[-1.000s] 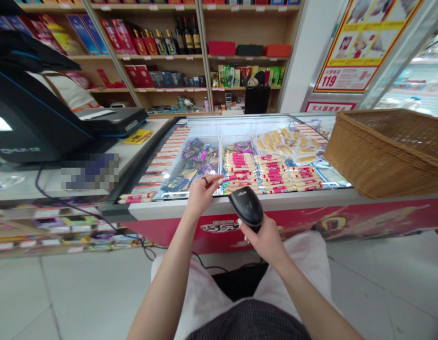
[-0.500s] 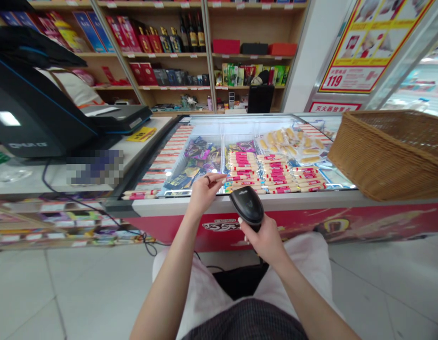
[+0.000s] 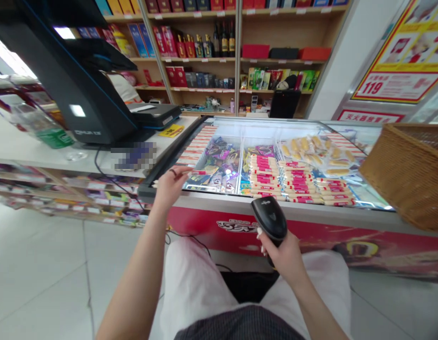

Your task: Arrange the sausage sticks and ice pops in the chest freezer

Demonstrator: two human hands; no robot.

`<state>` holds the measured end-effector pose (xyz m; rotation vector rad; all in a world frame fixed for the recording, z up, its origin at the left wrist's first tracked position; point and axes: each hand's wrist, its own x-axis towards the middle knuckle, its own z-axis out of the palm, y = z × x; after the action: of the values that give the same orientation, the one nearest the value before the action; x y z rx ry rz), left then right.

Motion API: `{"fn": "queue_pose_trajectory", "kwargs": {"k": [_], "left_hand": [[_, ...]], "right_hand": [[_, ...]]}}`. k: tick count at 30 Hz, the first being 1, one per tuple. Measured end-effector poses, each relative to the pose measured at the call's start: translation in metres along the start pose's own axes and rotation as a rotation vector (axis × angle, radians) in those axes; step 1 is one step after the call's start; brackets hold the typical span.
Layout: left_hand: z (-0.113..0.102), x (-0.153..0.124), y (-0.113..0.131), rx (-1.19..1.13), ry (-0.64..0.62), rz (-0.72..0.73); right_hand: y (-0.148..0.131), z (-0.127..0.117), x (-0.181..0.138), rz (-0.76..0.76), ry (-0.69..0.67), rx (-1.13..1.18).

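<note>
My left hand [image 3: 170, 185] is over the front left corner of the glass-topped freezer [image 3: 219, 204]. Its fingers pinch a thin pink sausage stick [image 3: 194, 173] that points right, close to the row of sticks along the freezer's left edge [image 3: 195, 147]. My right hand [image 3: 284, 257] is lower, in front of the freezer's red front panel. It grips a black barcode scanner [image 3: 270, 218] by the handle, head tilted up towards the glass. More pink sausage sticks [image 3: 271, 177] lie in rows on the lid.
A wicker basket [image 3: 406, 174] stands on the freezer's right end. A black till screen [image 3: 86, 92] and a clear bottle [image 3: 41, 126] are on the white counter [image 3: 23, 153] at left, with cables hanging down. Shelves of boxes and bottles [image 3: 211, 47] line the back wall.
My left hand has carried the sausage stick left, from the middle of the lid to the freezer's front left corner. The scanner hand sank slightly. My view turned left.
</note>
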<state>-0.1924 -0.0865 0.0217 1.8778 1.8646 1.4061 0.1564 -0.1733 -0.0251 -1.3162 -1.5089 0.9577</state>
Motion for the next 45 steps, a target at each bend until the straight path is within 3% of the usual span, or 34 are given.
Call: {"fn": "queue_pose_trajectory", "kwargs": {"k": [3, 6, 9, 13, 16, 19, 27, 32, 36, 45], "left_hand": [[-0.039, 0.002, -0.037, 0.131, 0.011, -0.037], [-0.061, 0.006, -0.060, 0.232, -0.059, -0.010], [-0.069, 0.009, -0.068, 0.330, -0.092, 0.010], [-0.063, 0.008, -0.062, 0.436, -0.019, -0.008], [-0.047, 0.005, -0.048, 0.437, 0.050, -0.005], [-0.017, 0.000, -0.022, 0.357, 0.079, 0.051], [0.102, -0.006, 0.073, 0.049, -0.173, 0.297], [0.156, 0.013, 0.104, 0.037, -0.223, 0.401], [0.170, 0.028, 0.108, 0.091, -0.200, 0.410], [0.171, 0.034, 0.107, 0.035, -0.238, 0.401]], "right_hand": [[0.000, 0.006, -0.002, -0.009, -0.033, 0.000], [-0.001, 0.010, -0.002, -0.023, -0.040, -0.005], [-0.002, 0.010, -0.002, -0.029, -0.035, -0.006], [-0.002, 0.009, -0.003, -0.034, -0.025, -0.012], [-0.001, 0.007, -0.004, -0.035, -0.021, -0.017], [0.000, 0.003, -0.004, -0.030, -0.008, -0.022], [0.002, -0.011, -0.003, -0.023, 0.044, -0.042], [0.002, -0.016, -0.005, -0.035, 0.066, -0.045], [0.002, -0.020, -0.007, -0.034, 0.079, -0.046], [-0.001, -0.019, -0.006, -0.026, 0.066, -0.024]]}}
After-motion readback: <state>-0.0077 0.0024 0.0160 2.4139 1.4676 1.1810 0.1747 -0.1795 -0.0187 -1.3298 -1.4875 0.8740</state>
